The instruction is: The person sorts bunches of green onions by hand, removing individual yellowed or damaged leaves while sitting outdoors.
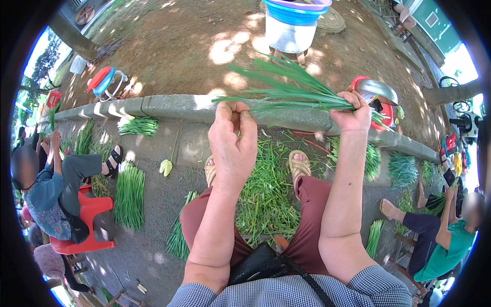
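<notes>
My right hand (353, 112) is closed around the base of a bunch of green garlic chives (303, 86). The long leaves fan out to the left, and the pale cut ends stick out past the little-finger side. Opposite it, my left hand (234, 144) is raised with thumb and forefinger pinched on the end of one leaf. Between my sandalled feet spreads a heap of loose, tangled chive leaves (266, 188). A laid bunch of chives (362, 159) lies partly behind my right forearm, and another bunch (180, 234) lies beside my left knee.
A stone kerb (172, 107) runs across in front. Beyond it stand a metal tub with a blue basket (293, 23) and a red basin (387, 115). A person on a red plastic stool (90, 222) sits left; another in a green top (447, 245) sits right. More chives (129, 195) lie left.
</notes>
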A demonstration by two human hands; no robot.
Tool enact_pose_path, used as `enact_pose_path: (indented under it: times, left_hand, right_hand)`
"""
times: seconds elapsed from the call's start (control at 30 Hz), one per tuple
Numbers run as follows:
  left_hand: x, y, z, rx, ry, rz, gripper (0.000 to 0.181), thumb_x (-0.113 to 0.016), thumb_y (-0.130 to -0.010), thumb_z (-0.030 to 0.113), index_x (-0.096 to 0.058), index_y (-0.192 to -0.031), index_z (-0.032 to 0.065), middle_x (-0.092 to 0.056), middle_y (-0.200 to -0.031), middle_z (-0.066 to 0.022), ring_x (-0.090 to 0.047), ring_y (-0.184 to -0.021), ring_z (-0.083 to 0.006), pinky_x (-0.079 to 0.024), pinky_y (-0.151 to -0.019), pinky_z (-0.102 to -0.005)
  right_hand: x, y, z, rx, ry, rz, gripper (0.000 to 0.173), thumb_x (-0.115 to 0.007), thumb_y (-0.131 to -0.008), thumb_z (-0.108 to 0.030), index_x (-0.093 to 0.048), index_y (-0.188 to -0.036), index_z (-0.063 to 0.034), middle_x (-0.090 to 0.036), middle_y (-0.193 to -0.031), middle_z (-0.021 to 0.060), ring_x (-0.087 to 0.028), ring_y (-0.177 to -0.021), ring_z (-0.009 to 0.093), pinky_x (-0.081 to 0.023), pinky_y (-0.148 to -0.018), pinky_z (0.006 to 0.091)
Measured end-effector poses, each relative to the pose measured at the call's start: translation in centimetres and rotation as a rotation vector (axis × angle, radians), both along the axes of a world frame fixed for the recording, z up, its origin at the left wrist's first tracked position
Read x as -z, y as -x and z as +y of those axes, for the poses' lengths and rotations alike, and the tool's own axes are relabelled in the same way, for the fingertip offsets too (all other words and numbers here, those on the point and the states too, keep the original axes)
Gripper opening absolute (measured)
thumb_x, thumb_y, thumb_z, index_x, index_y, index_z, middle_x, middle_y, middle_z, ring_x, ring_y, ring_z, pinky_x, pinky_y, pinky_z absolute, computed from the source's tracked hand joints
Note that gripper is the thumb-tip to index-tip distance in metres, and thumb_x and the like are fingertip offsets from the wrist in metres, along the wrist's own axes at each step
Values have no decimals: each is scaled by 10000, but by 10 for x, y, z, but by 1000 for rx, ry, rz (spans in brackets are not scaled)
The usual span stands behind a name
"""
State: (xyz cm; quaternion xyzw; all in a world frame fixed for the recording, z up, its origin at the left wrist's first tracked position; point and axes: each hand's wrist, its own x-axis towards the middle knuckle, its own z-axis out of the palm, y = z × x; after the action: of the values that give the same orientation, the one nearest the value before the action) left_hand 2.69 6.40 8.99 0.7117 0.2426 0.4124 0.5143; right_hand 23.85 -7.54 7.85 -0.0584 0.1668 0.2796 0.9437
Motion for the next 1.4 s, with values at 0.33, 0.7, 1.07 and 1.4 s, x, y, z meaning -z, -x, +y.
enact_pose_path:
  times: [0.33, 0.7, 1.07, 1.4]
  left_hand:
    - [-8, 20, 30, 10, 466, -504, 51, -526, -843, 22, -561, -880, 19, -546, -701, -42, -500, -606, -111, -441, -599, -262]
    - [-21, 36, 38, 262, 493, -321, 111, -557, -750, -81, -592, -828, -11, -600, -821, -103, -544, -705, -140, -446, -659, -259]
    - [-25, 47, 37, 397, 471, -112, 141, -607, -757, 39, -599, -891, -6, -591, -774, -53, -518, -648, -114, -407, -628, -231]
    - [-25, 43, 39, 606, 351, 46, 429, -715, -683, 165, -573, -1037, -30, -565, -914, -34, -498, -796, -85, -394, -695, -200]
  right_hand:
    - [4, -11, -13, 81, -122, -307, 135, -391, -833, -38, -505, -789, 19, -301, -435, -39, -310, -401, 100, -342, -445, 225]
    - [8, -15, -24, -108, -274, -645, 215, -322, -879, -118, -521, -882, -36, -312, -469, -79, -383, -542, 74, -323, -649, 360]
    - [-4, -6, -21, -85, -306, -689, 186, -350, -873, -94, -517, -871, -12, -307, -453, -54, -377, -518, 73, -334, -618, 251]
    - [-1, -5, -18, -66, -284, -628, 199, -349, -887, -143, -537, -888, -77, -302, -450, -84, -381, -513, 77, -371, -540, 329]
